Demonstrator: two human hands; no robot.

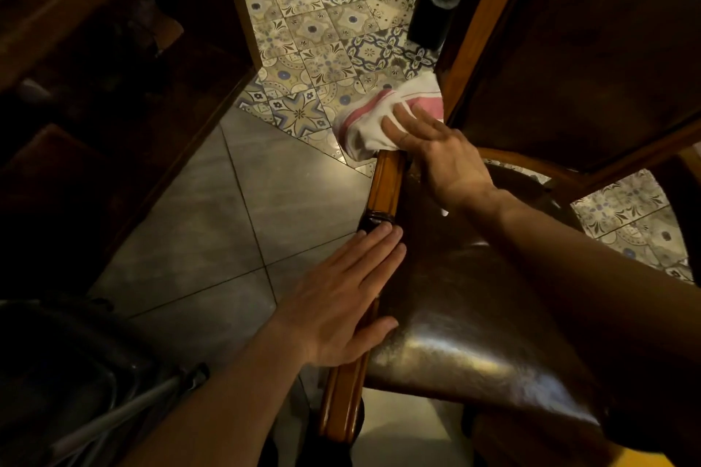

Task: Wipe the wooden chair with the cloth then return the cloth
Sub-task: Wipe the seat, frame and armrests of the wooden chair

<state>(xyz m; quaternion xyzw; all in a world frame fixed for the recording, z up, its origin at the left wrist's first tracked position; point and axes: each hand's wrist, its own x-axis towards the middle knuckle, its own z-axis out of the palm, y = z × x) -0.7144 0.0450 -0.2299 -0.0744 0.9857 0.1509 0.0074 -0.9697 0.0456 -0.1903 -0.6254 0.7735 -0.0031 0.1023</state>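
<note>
The wooden chair fills the lower right, its brown leather seat gleaming and its polished side rail running from bottom centre up to mid-frame. A white cloth with pink stripes lies over the far end of that rail. My right hand presses flat on the cloth with fingers spread, reaching across the seat. My left hand rests flat on the rail nearer to me, fingers together, holding nothing.
A dark wooden table stands just right of the cloth, its leg touching close to it. Dark furniture fills the left. A black bin with a liner sits on patterned tiles. A folding chair is at bottom left.
</note>
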